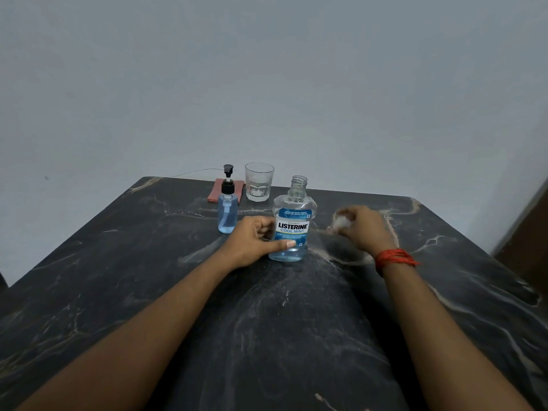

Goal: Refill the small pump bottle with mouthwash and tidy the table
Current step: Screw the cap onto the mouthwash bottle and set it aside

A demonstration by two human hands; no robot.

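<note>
While the clear plastic Listerine mouthwash bottle (292, 223) stands upright and uncapped near the middle of the dark marble-patterned table (118, 277), the left hand (256, 241) wraps around its lower left side, thumb laid across the front below the label and fingers curled behind it. A little pale blue liquid sits at the bottle's bottom. To the right, and apart from the bottle, the right hand (366, 226) hovers low over the tabletop with its fingers closed on a small whitish object (344, 221); motion blur makes it too unclear to name. A red thread band (394, 258) circles that wrist. Just left of the mouthwash bottle stands the small clear pump bottle with a black pump head (227, 207), upright, its pump fitted, filled with blue liquid most of the way. Behind it lies a folded reddish cloth (216, 191), and beside that an empty clear glass tumbler (259, 181) near the table's far edge.
</note>
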